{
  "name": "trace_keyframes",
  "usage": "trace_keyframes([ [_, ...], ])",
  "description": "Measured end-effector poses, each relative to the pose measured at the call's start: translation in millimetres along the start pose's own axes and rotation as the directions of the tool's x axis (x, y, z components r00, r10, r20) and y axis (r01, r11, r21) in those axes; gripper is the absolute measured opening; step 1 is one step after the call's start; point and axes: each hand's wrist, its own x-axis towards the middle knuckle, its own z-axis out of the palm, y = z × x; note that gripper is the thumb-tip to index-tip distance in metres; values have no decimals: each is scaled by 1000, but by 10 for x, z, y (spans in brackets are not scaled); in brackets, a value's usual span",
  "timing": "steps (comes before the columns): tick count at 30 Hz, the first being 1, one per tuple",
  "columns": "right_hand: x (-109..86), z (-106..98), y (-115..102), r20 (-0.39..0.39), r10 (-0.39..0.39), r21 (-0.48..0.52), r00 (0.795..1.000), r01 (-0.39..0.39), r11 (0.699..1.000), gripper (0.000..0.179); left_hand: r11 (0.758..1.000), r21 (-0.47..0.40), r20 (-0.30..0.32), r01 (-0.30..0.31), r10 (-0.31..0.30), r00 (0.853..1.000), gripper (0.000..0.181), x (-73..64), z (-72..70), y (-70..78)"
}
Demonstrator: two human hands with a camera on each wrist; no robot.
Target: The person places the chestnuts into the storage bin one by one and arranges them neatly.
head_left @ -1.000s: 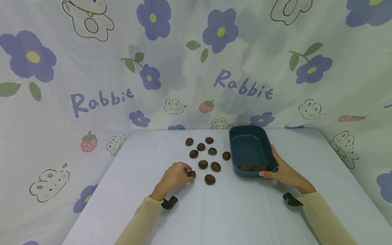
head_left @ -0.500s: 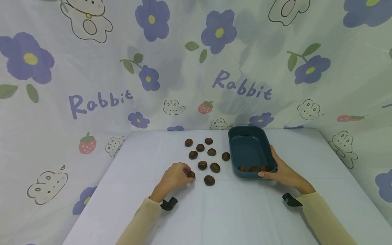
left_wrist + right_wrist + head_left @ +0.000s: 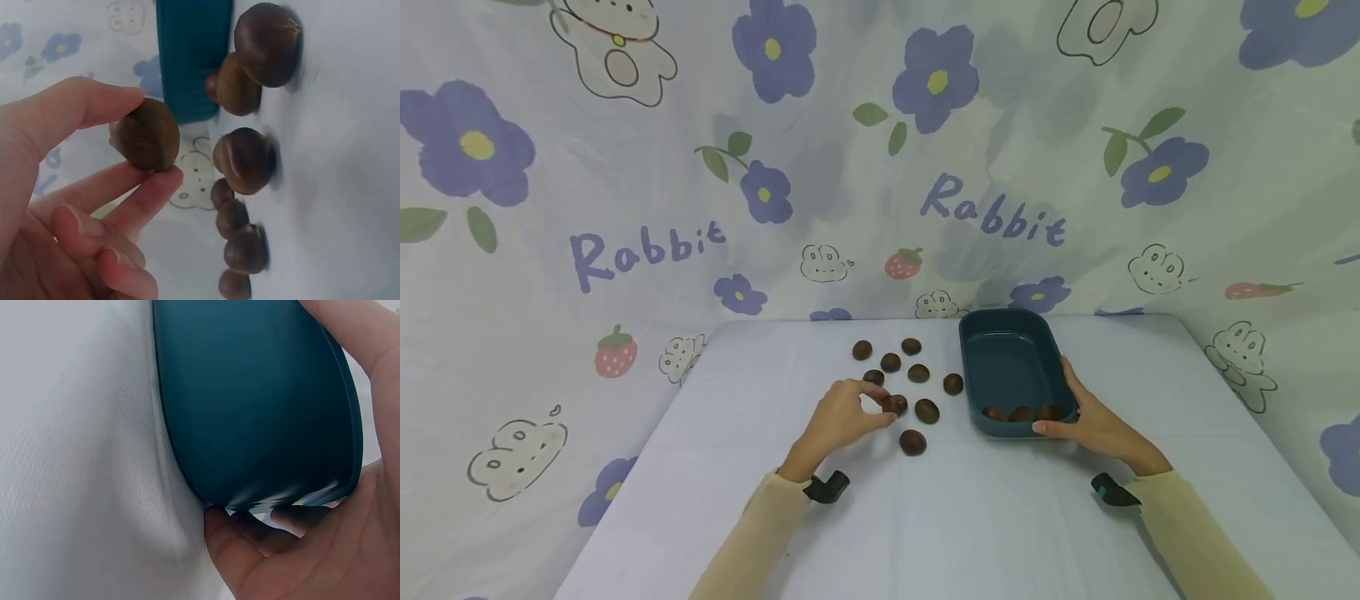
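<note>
Tabletop (image 3: pixel 1000 533): white cloth; a printed curtain (image 3: pixel 835 167) with flowers and rabbits hangs behind.
Loose chestnuts (image 3: pixel 918 373): nine spread left of the tray, one (image 3: pixel 952 383) just beside its left wall.
Tray (image 3: pixel 1011 367): dark teal, upright, long side running away from the person; at least three tray chestnuts (image 3: pixel 1022 413) lie along its near end.
In the way: several loose chestnuts lie between left hand and tray; in the head view the held nut (image 3: pixel 145 134) overlaps one of them.
Held nut: off the tabletop, well apart from the tray.
Left hand (image 3: pixel 844 417): thumb and fingertips pinch the held nut; the other fingers curl loosely.
Right hand (image 3: pixel 1096 423): clamped on the tray's near right corner, thumb over the rim, fingers outside the wall.
Arms: both reach forward, well apart, in cream sleeves (image 3: pixel 748 537); a black device (image 3: pixel 826 487) sits at each wrist.
</note>
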Motion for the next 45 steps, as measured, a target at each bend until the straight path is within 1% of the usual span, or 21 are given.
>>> trace_keyframes([
  [3, 2, 5, -2, -2, 0, -8, 1000, 0, 1000, 130, 1000, -17, -13, 9, -10, 1000, 33, 31, 14, 34],
  [9, -4, 0, -4, -4, 4, -14, 1000, -4, 1000, 130, 997, -64, -33, -32, 30, 999, 29, 112, 19, 104],
  [14, 5, 10, 21, -8, -4, -12, 1000, 4, 1000, 130, 996, -79, -41, -51, 48, 998, 26, 167, 28, 166],
  [20, 15, 16, 43, -7, -1, -12, 1000, 1, 1000, 130, 996, -65, -38, -64, 61, 997, 31, 227, 36, 244],
  [24, 14, 15, 41, -8, 1, -18, 1000, -1, 1000, 130, 995, -79, -21, -57, 55, 998, 30, 276, 39, 293],
  [26, 11, 14, 37, -9, 3, -21, 1000, -3, 1000, 130, 994, -87, -19, -64, 62, 998, 29, 304, 49, 314],
  [31, 5, 16, 35, -10, 0, -20, 1000, 0, 1000, 130, 986, -131, -17, -105, 103, 995, 29, 377, 94, 370],
  [35, 2, 18, 43, -10, -1, -19, 1000, 1, 1000, 130, 972, -197, -4, -131, 133, 991, 32, 432, 142, 424],
  [40, 10, 23, 56, -13, -6, -18, 1000, 6, 1000, 130, 954, -272, 8, -127, 135, 991, 34, 482, 203, 492],
  [43, 18, 24, 56, -15, -10, -20, 1000, 10, 1000, 130, 952, -274, 13, -133, 142, 990, 33, 518, 244, 523],
  [45, 21, 24, 53, -16, -10, -20, 1000, 9, 1000, 130, 951, -270, 16, -151, 162, 987, 32, 546, 277, 537],
])
